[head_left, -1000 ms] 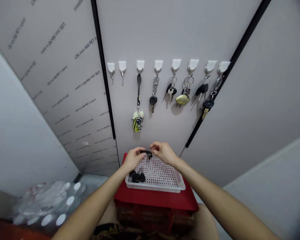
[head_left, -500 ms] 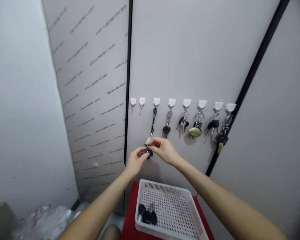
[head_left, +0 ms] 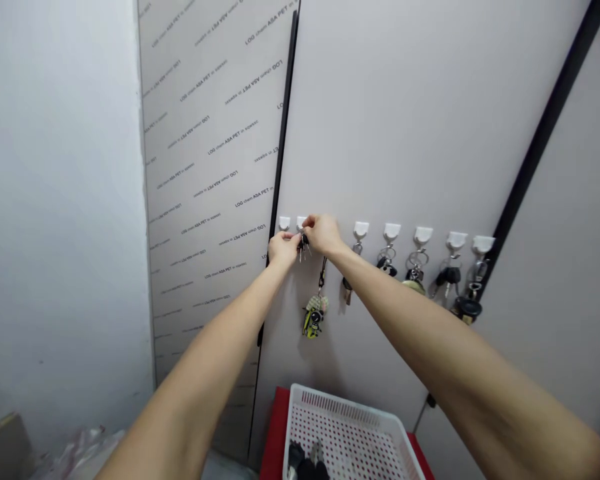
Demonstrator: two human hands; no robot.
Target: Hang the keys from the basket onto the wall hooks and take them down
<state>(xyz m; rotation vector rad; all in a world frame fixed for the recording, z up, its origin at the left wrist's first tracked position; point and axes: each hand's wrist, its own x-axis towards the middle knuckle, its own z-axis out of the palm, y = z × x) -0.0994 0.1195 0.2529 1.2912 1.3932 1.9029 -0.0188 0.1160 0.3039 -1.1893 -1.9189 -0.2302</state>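
A small bunch of keys (head_left: 305,245) is pinched between both hands, just under the second white wall hook (head_left: 301,222) from the left. My left hand (head_left: 283,249) grips it from the left, fingers closed. From the right, my right hand (head_left: 322,233) closes its thumb and fingers on the top of the bunch, close to the hook. Whether the ring is over the hook is hidden by the fingers. Below my right wrist hangs a keychain with a yellow-green and black charm (head_left: 313,320) on a dark strap. The leftmost hook (head_left: 285,223) holds nothing.
More hooks run right, bearing several key sets, including black-headed keys (head_left: 449,276) and a round black fob (head_left: 467,308). Below, a white perforated basket (head_left: 347,403) with black keys (head_left: 307,463) sits on a red surface (head_left: 276,433). Plastic bags (head_left: 83,448) lie lower left.
Both hands have moved up from the strap keychain to the second hook, with the key bunch between them. The charm keychain now hangs free, and the view has shifted.
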